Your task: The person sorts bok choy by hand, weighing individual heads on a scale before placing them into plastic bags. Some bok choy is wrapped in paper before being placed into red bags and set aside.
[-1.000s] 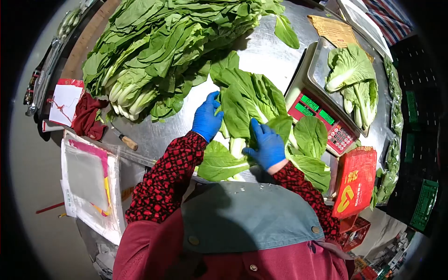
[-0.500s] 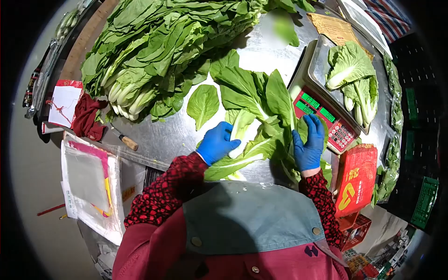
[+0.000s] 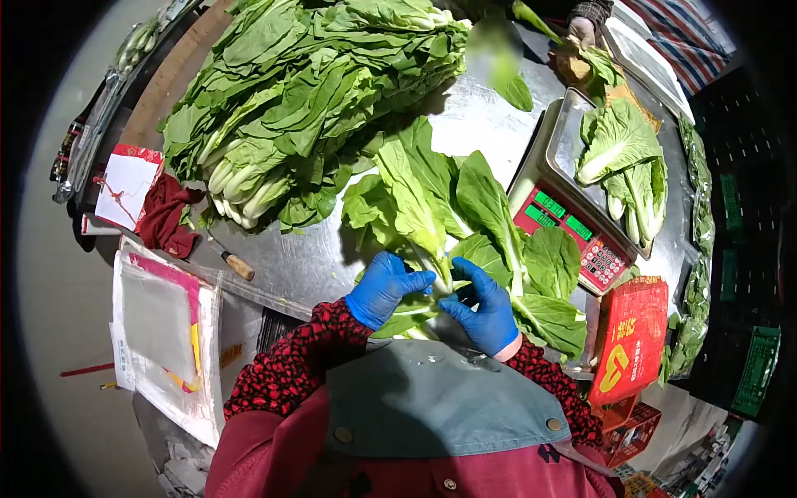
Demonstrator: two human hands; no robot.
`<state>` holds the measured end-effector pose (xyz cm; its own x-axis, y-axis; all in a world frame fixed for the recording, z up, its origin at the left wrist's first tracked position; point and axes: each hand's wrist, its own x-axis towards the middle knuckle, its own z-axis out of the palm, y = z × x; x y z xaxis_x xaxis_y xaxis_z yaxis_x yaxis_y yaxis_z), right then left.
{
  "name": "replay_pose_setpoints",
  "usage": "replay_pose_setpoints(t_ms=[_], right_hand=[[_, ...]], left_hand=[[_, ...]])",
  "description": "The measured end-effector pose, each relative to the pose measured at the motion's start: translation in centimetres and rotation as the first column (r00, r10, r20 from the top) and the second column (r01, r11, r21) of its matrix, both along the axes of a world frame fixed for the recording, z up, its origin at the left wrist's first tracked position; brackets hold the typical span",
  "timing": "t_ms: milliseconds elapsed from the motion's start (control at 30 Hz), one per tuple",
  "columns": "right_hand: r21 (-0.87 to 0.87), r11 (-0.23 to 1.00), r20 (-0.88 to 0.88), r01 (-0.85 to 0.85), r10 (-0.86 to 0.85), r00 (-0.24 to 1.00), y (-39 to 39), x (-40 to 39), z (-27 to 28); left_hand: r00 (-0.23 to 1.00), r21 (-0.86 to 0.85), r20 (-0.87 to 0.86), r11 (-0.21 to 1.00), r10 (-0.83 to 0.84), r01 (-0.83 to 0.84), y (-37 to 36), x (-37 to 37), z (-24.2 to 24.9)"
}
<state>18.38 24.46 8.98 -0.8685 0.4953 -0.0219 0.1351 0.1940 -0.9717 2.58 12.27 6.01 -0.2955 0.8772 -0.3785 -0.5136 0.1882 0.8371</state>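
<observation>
My left hand (image 3: 384,290), in a blue glove, is closed on the pale stem end of a light green head of leafy greens (image 3: 410,197), whose leaves point away from me. My right hand (image 3: 485,306), also gloved in blue, curves at the same stem end. Its thumb and forefinger are apart, with the fingertips right by the stem. Loose broad green leaves (image 3: 491,199) lie on the metal table just beyond and beside my right hand. More pale-ribbed leaves show partly under both hands.
A big pile of greens (image 3: 307,108) covers the back left. On the right, a red scale (image 3: 573,236) bears pale green heads (image 3: 635,162). A red packet (image 3: 633,336) stands near the right edge. A knife (image 3: 237,264) lies left. Another person's hand (image 3: 583,31) holds greens at the back.
The light green head has been raised and turned upright in my left hand. My right hand has moved left from the leaves to its stem. Another person's hand has appeared at the back right.
</observation>
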Motion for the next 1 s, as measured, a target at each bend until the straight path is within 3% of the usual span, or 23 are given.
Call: replay_pose_setpoints(t_ms=[100,167,200,233,300,333,400,533,633,667,700,733,800,867,933,1000], right_hand=[[0.011,0.999,0.033,0.041,-0.041,0.999,0.3,0.0,-1.6],[0.031,0.998,0.136,0.048,-0.052,0.989,0.5,0.1,-2.6],[-0.020,0.998,0.184,0.061,-0.056,0.981,0.5,-0.1,-2.5],[-0.018,0.998,0.184,0.062,-0.058,0.981,0.6,0.0,-3.3],[-0.255,0.964,0.085,0.081,-0.061,0.994,0.8,0.4,-5.7],[-0.255,0.963,0.087,0.084,-0.063,0.994,0.8,0.1,-4.8],[-0.477,0.877,0.020,0.053,-0.050,0.999,0.7,-0.6,-2.9],[-0.615,0.787,0.007,0.055,-0.065,0.998,0.9,-0.6,-3.6],[-0.570,0.817,0.014,0.085,-0.094,0.995,0.8,-0.3,-4.3],[-0.234,0.967,0.053,0.098,-0.088,0.995,0.8,-0.2,-4.0],[0.133,0.988,0.092,0.081,-0.094,0.991,0.8,-0.1,-3.6],[0.131,0.988,0.093,0.077,-0.090,0.992,0.8,-0.3,-3.0],[0.438,0.899,0.078,0.019,-0.059,0.995,0.9,-0.7,-1.9],[0.464,0.886,0.108,-0.012,-0.043,0.993,1.0,-0.6,-1.2],[0.492,0.870,0.137,-0.040,-0.032,0.990,1.0,-0.6,-1.5],[0.263,0.957,-0.096,0.118,-0.096,0.991,0.8,-0.8,-2.5]], left_hand=[[0.991,0.015,-0.088,0.994,0.105,-0.104,0.6,1.0,-0.2],[0.913,0.105,-0.304,0.962,0.274,-0.253,1.4,2.4,-0.8],[0.879,0.097,-0.415,0.972,0.234,-0.213,1.5,2.4,-1.1],[0.880,0.099,-0.414,0.972,0.234,-0.212,1.4,2.4,-1.4],[0.857,-0.058,-0.506,0.987,0.101,-0.150,1.3,2.5,-0.8],[0.858,-0.058,-0.504,0.987,0.099,-0.148,1.7,2.6,0.6],[0.906,0.150,-0.214,0.929,0.365,-0.339,2.6,2.9,3.0],[0.944,0.008,-0.218,0.968,0.246,-0.251,2.0,2.3,1.1],[0.939,0.023,-0.249,0.971,0.237,-0.238,2.1,2.4,-1.0],[0.917,0.053,-0.287,0.961,0.276,-0.272,2.2,2.6,-2.6],[0.892,0.083,-0.324,0.948,0.316,-0.306,2.1,2.7,-3.4],[0.958,-0.099,-0.229,0.974,0.175,-0.202,2.0,1.6,-1.3],[0.954,0.035,0.067,0.955,0.291,-0.294,3.0,1.3,2.2],[0.954,-0.014,0.121,0.962,0.273,-0.273,2.9,1.1,1.6],[0.858,0.011,0.291,0.895,0.424,-0.446,3.2,1.4,1.5],[0.862,-0.003,0.301,0.904,0.409,-0.428,3.0,1.3,1.7]])
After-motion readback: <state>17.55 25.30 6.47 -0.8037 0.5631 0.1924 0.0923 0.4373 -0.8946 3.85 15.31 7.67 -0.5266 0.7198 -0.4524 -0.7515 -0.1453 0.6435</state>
